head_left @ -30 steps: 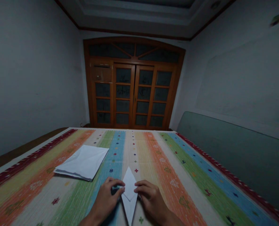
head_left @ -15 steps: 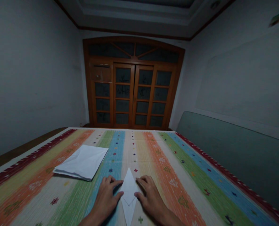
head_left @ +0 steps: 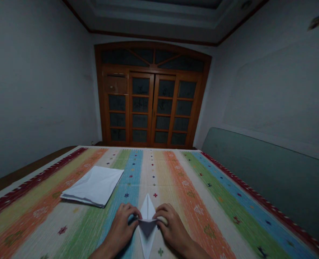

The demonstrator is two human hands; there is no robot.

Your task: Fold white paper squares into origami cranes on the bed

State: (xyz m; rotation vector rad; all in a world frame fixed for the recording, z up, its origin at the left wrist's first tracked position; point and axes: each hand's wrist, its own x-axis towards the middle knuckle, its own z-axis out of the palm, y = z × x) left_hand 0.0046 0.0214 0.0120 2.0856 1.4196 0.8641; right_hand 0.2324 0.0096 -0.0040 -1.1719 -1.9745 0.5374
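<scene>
A white sheet of paper [head_left: 148,244], folded into a narrow diamond, lies on the striped tablecloth close to me. One flap of it stands raised across the middle, its underside in shadow. My left hand [head_left: 124,225] pinches the left corner of that flap between thumb and forefinger. On the other side, my right hand [head_left: 171,226] grips the right corner in the same way. The far point of the diamond shows a crease down its centre.
A stack of white paper sheets [head_left: 95,185] rests to the left, beyond my left hand. The striped tablecloth [head_left: 197,194] covers the table. A pale green panel [head_left: 264,165] stands along the right side, and wooden glazed doors [head_left: 152,108] are at the back.
The paper's upper flap, flat before, has lifted between my hands, baring the creased inner face of the far point. My fingers have closed on its two side corners.
</scene>
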